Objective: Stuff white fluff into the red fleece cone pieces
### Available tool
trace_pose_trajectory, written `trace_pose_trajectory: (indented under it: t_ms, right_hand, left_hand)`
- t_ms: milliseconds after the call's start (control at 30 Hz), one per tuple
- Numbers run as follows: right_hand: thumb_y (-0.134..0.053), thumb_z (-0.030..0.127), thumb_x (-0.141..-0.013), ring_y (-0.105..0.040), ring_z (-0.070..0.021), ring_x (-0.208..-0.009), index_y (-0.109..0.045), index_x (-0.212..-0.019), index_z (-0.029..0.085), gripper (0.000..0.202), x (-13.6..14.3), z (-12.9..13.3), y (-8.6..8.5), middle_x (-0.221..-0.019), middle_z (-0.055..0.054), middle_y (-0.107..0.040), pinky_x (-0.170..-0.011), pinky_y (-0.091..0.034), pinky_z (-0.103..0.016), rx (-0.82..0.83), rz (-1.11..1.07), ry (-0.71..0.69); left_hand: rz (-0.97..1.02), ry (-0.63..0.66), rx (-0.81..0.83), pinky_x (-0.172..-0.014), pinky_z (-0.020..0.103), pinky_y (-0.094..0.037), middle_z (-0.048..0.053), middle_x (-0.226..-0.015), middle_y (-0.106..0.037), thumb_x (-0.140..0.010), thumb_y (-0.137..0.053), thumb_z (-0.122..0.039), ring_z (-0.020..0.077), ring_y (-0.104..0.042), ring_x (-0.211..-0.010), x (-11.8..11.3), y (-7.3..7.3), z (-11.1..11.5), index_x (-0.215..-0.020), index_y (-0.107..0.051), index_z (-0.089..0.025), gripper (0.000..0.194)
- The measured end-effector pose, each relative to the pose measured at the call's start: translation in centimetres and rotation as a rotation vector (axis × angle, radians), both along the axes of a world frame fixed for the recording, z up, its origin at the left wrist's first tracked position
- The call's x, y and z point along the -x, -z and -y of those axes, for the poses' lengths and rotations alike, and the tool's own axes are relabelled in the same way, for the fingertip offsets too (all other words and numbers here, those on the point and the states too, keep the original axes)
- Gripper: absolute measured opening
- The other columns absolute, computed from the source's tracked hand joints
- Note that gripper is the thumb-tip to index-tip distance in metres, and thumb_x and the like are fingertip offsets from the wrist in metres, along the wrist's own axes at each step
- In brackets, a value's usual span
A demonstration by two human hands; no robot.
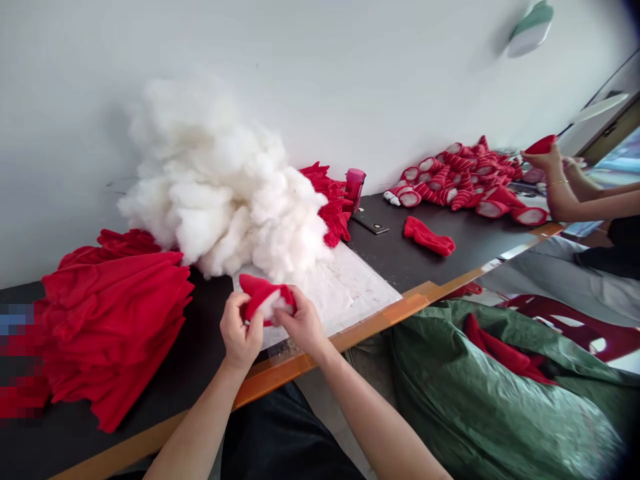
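Note:
Between my two hands is a small red fabric piece [257, 288], its opening facing me and white stuffing showing inside. My left hand [241, 330] grips its left edge with thumb and fingers. My right hand [304, 320] pinches the right rim, its thumb against the white filling. Just behind them rises a large heap of white fluffy stuffing [215, 193], resting partly on a white sheet [345, 287]. To the left lies a thick stack of flat red fabric pieces [115, 320]; more red pieces [333, 200] lie right of the heap.
On the dark table [380, 257] are a phone [370, 223], a red bottle [355, 189], a single red piece [429, 237] and a pile of stuffed red pieces [460, 173]. A co-worker's hands [550, 167] hold a red piece at right. A green sack [480, 387] stands below the edge.

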State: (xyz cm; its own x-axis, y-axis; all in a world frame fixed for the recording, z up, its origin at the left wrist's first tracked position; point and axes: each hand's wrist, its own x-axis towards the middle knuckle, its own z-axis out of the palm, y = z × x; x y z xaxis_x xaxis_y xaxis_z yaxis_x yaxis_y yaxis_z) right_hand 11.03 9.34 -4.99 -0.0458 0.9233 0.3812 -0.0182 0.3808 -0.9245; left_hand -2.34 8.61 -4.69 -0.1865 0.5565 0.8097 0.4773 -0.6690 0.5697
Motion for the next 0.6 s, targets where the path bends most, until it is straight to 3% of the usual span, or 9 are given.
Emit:
trace_pose_trajectory:
  t_ms: [67, 133, 200, 300, 367, 433, 467, 533, 600]
  right_hand:
    - [-0.052, 0.02, -0.077, -0.05, -0.0106, -0.047, -0.054, -0.092, 0.02, 0.015, 0.4, -0.2, 0.5, -0.059, 0.007, -0.051, -0.043, -0.044, -0.02, 0.148, -0.044, 0.058]
    - [-0.05, 0.017, -0.077, -0.049, -0.0101, -0.044, -0.053, -0.091, 0.02, 0.014, 0.4, -0.5, 0.6, -0.057, 0.007, -0.05, -0.04, -0.042, -0.019, 0.207, 0.039, 0.012]
    - [-0.056, 0.017, -0.079, -0.057, -0.0129, -0.056, -0.056, -0.094, 0.019, 0.015, -0.2, -1.0, 0.1, -0.07, 0.002, -0.059, -0.05, -0.05, -0.024, 0.141, 0.251, -0.003]
    - [-0.058, 0.017, -0.086, -0.064, -0.02, -0.084, -0.059, -0.113, 0.016, 0.027, -1.3, -2.5, -1.5, -0.108, -0.013, -0.061, -0.076, -0.057, -0.035, -0.07, 0.547, 0.259]
    - [-0.056, 0.01, -0.087, -0.057, -0.0279, -0.113, -0.054, -0.129, 0.019, 0.042, -1.5, -4.3, -2.6, -0.134, -0.018, -0.048, -0.09, -0.054, -0.042, -0.245, 0.739, 0.424]
    - [-0.051, 0.003, -0.087, -0.04, -0.0352, -0.133, -0.054, -0.133, 0.023, 0.051, -1.1, -6.4, -3.4, -0.146, -0.017, -0.038, -0.093, -0.052, -0.046, -0.377, 0.957, 0.424]
    - [-0.049, 0.002, -0.087, -0.036, -0.0373, -0.135, -0.058, -0.129, 0.023, 0.048, -0.8, -7.5, -3.5, -0.147, -0.016, -0.038, -0.091, -0.052, -0.047, -0.397, 1.041, 0.388]
    - [-0.045, 0.001, -0.088, -0.042, -0.0372, -0.128, -0.067, -0.112, 0.017, 0.036, -0.6, -9.3, -3.5, -0.135, -0.019, -0.05, -0.084, -0.053, -0.045, -0.359, 1.109, 0.313]
    - [-0.045, 0.0, -0.087, -0.052, -0.0327, -0.114, -0.071, -0.092, 0.013, 0.029, -0.9, -10.7, -3.3, -0.114, -0.02, -0.06, -0.08, -0.053, -0.041, -0.314, 1.085, 0.254]
  left_hand:
    - [-0.124, 0.04, -0.044, -0.066, 0.027, -0.049, 0.001, -0.082, -0.059, -0.081, -0.053, -0.014, 0.0165, -0.058, -0.07, -0.1, 0.1, 0.1, -0.093, -0.054, -0.021, 0.014]
    - [-0.204, -0.022, -0.008, -0.063, 0.027, -0.05, 0.003, -0.085, -0.063, -0.082, -0.056, -0.019, 0.0172, -0.06, -0.068, -0.1, 0.3, -0.2, -0.099, -0.055, -0.019, 0.018]
    - [-0.249, -0.146, 0.055, -0.063, 0.028, -0.051, 0.005, -0.087, -0.066, -0.081, -0.058, -0.021, 0.0188, -0.063, -0.07, 0.1, 0.6, -0.8, -0.101, -0.057, -0.018, 0.02]
    - [-0.299, -0.244, 0.097, -0.071, 0.03, -0.052, 0.007, -0.088, -0.069, -0.081, -0.052, -0.015, 0.0216, -0.067, -0.078, 0.3, 1.0, -1.5, -0.096, -0.06, -0.017, 0.018]
    - [-0.348, -0.212, 0.099, -0.074, 0.032, -0.052, 0.008, -0.091, -0.069, -0.081, -0.051, -0.015, 0.023, -0.067, -0.082, 0.1, 1.2, -1.5, -0.096, -0.061, -0.017, 0.018]
    - [-0.412, -0.112, 0.116, -0.073, 0.032, -0.052, 0.008, -0.089, -0.068, -0.086, -0.052, -0.02, 0.0226, -0.066, -0.081, -0.1, 1.4, -1.1, -0.095, -0.061, -0.017, 0.013]
    - [-0.43, -0.052, 0.131, -0.072, 0.031, -0.052, 0.007, -0.086, -0.067, -0.089, -0.052, -0.023, 0.0215, -0.065, -0.079, -0.2, 1.4, -0.9, -0.093, -0.061, -0.018, 0.012]
    - [-0.415, 0.032, 0.169, -0.07, 0.03, -0.051, 0.005, -0.08, -0.065, -0.092, -0.051, -0.029, 0.0189, -0.063, -0.072, -0.1, 1.3, -0.8, -0.092, -0.061, -0.018, 0.014]
    - [-0.366, 0.013, 0.216, -0.069, 0.03, -0.051, 0.004, -0.078, -0.063, -0.093, -0.051, -0.029, 0.0182, -0.062, -0.07, 0.2, 0.9, -1.5, -0.101, -0.06, -0.018, 0.017]
